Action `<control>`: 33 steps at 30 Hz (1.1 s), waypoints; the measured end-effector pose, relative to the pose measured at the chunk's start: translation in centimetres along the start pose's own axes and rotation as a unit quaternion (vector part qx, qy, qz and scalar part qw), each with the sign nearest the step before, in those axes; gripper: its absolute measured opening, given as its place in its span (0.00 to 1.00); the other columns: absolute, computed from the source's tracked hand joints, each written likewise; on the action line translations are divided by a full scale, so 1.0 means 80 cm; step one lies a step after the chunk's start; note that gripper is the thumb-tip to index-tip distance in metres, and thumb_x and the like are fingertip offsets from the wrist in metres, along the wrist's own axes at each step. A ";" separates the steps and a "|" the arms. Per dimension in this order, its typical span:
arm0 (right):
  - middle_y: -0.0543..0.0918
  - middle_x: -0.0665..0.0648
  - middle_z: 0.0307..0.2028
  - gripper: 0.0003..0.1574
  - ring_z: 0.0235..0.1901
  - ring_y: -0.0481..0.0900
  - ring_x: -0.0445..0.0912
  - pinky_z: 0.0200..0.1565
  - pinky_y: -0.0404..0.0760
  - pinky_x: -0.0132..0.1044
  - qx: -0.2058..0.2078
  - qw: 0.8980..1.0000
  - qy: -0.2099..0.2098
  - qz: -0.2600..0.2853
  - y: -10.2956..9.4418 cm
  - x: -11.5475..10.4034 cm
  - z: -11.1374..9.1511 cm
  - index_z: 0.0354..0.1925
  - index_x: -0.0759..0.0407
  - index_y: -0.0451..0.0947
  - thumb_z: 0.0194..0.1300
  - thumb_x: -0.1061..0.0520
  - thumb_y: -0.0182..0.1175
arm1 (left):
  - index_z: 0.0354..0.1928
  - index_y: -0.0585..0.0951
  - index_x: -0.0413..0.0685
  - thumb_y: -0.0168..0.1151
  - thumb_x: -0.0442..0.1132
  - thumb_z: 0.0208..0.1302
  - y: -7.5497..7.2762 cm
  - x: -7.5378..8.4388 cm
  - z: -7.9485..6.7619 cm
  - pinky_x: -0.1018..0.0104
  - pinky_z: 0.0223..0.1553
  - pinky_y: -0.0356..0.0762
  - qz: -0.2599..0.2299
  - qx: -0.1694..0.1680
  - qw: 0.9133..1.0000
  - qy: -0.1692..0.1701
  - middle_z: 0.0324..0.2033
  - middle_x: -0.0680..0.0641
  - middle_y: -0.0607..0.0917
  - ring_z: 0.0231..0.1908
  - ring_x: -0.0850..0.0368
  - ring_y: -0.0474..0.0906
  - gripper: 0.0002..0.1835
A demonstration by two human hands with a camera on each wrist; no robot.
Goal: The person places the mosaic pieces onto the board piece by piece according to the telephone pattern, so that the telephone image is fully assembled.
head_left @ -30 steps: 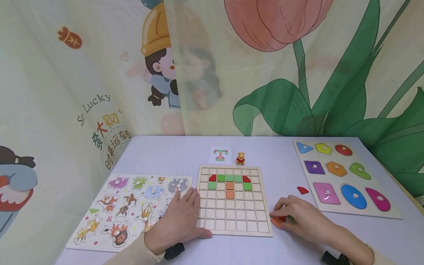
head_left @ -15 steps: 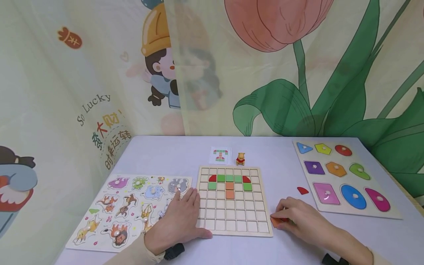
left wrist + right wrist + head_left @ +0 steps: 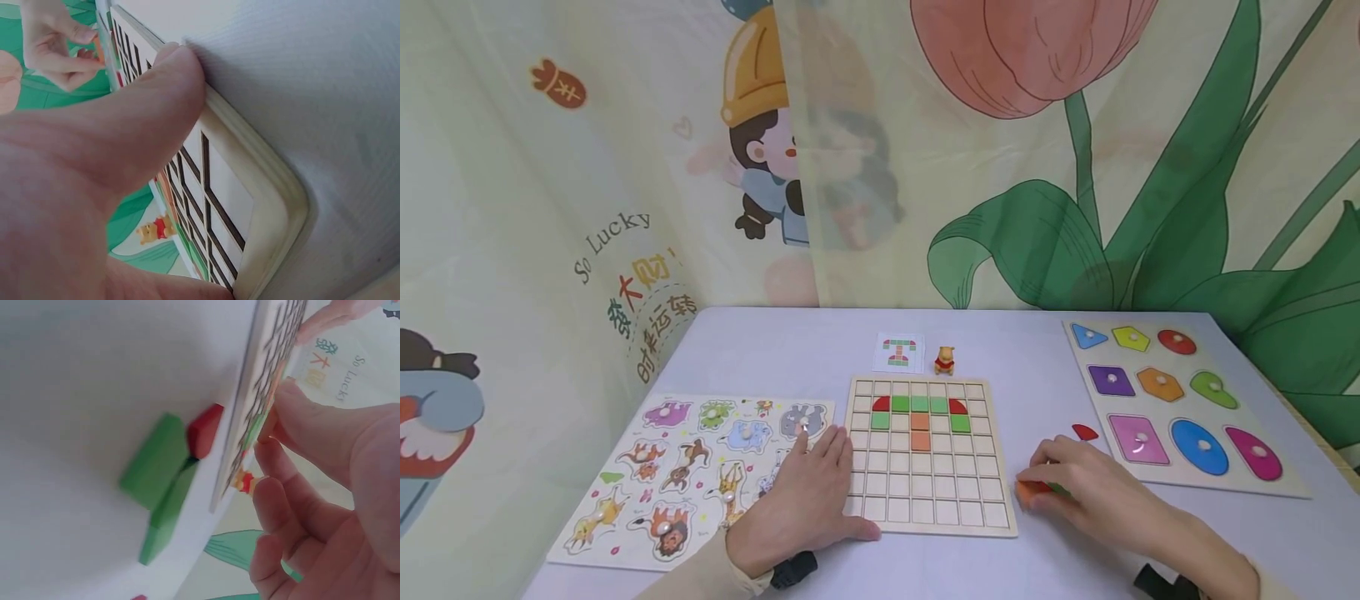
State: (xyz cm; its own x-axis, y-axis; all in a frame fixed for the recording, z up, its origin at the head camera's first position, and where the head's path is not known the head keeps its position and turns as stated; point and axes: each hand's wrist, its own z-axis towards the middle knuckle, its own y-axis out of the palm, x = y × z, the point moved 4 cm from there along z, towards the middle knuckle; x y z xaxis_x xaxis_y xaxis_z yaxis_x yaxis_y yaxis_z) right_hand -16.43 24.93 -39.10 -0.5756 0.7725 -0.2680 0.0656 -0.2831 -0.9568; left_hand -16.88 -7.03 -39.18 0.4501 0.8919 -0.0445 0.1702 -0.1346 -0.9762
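A wooden grid board point(image 3: 928, 500) lies in the middle of the table, with green, red and orange tiles point(image 3: 921, 414) set in its upper rows. My left hand point(image 3: 811, 493) lies flat across the board's left edge. Its thumb point(image 3: 178, 69) presses against the board's front rim point(image 3: 275, 206). My right hand point(image 3: 1054, 477) is just right of the board and pinches an orange tile point(image 3: 1028, 492) between thumb and fingers, seen as the orange tile point(image 3: 269, 424) in the right wrist view. Beneath that hand, two green tiles point(image 3: 155, 460) and a red tile point(image 3: 203, 430) lie on the table.
A red quarter-round piece point(image 3: 1084, 432) lies right of the board. Behind the board are a pattern card point(image 3: 899, 351) and a small bear figure point(image 3: 944, 360). An animal puzzle point(image 3: 685, 467) is at the left, a shape puzzle point(image 3: 1180, 404) at the right. Printed curtains hang behind.
My right hand has shifted a little up and to the right with the orange tile pinched in it. The left hand has stayed on the board.
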 end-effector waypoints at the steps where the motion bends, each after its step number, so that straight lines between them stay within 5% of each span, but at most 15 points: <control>1: 0.82 0.37 0.38 0.18 0.39 0.75 0.32 0.40 0.83 0.27 0.003 1.000 -0.003 0.003 -0.002 -0.001 0.002 0.47 0.44 0.91 0.56 0.53 0.78 | 0.73 0.68 0.33 0.61 0.81 0.51 0.000 0.000 0.000 0.36 0.75 0.57 -0.001 -0.001 1.000 -0.001 0.75 0.37 0.68 0.78 0.43 0.62 0.63; 19: 0.84 0.41 0.39 0.17 0.39 0.74 0.34 0.43 0.77 0.33 0.047 0.997 -0.064 0.024 0.017 -0.051 0.086 0.48 0.47 0.90 0.61 0.47 0.74 | 0.73 0.68 0.33 0.61 0.81 0.52 0.003 0.001 -0.002 0.35 0.75 0.58 -0.002 -0.002 1.000 0.001 0.75 0.36 0.68 0.77 0.42 0.62 0.63; 33: 0.86 0.44 0.34 0.14 0.35 0.75 0.36 0.38 0.73 0.30 0.019 0.996 -0.083 0.019 0.041 -0.070 0.128 0.44 0.50 0.92 0.59 0.48 0.75 | 0.73 0.69 0.34 0.61 0.81 0.51 -0.002 0.002 -0.001 0.37 0.75 0.58 0.009 -0.002 1.000 -0.002 0.75 0.38 0.69 0.78 0.44 0.62 0.63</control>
State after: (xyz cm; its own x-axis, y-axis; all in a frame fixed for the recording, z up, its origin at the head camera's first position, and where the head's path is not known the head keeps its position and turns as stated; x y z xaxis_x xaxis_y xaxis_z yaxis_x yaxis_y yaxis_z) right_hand -21.31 13.86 -39.56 -0.7001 0.6577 -0.2781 0.0606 -0.3333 -0.9409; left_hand -16.81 -6.92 -39.04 0.4494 0.8912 -0.0621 0.1664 -0.1518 -0.9743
